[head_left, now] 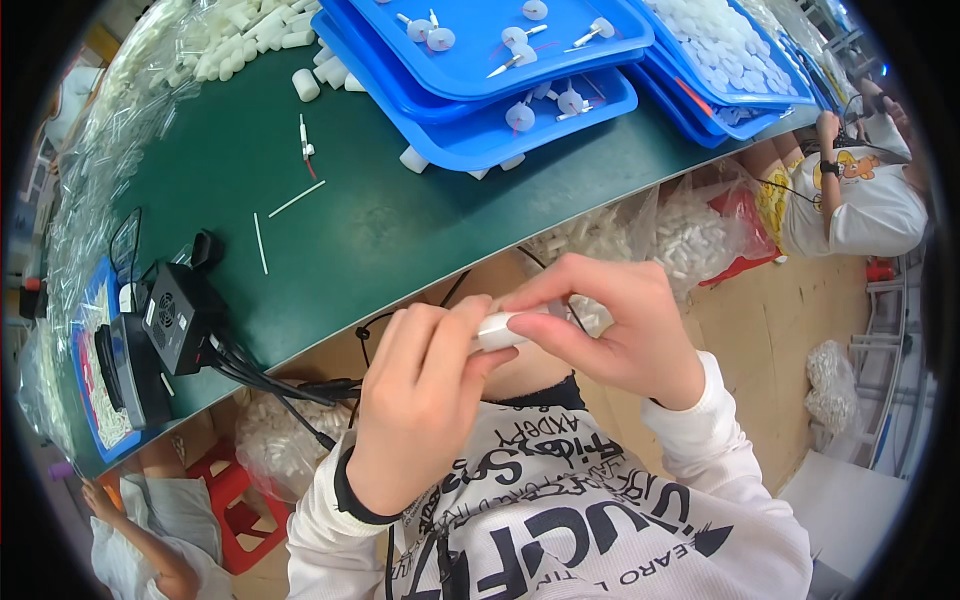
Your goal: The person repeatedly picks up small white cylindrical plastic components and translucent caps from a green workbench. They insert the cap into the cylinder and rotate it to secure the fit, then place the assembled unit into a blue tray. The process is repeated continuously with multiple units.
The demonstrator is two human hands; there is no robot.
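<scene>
Above my lap, just off the table's near edge, I hold a small white plastic cylinder (494, 333). My left hand (422, 375) wraps its fingers round the left part of it. My right hand (622, 328) closes thumb and forefinger on its right end, and the fingers cover much of it. On the green table (380, 220) beyond lie a thin white part with a red wire (305, 140) and two thin white sticks, one upright (261, 243) and one slanted (297, 199).
Stacked blue trays (470, 150) hold white discs with wired parts; another blue tray (740, 60) holds many white discs. White cylinders (260, 40) heap at the far left. A black box with cables (180, 315) stands left. Bags of white parts (690, 235) and two other people flank me.
</scene>
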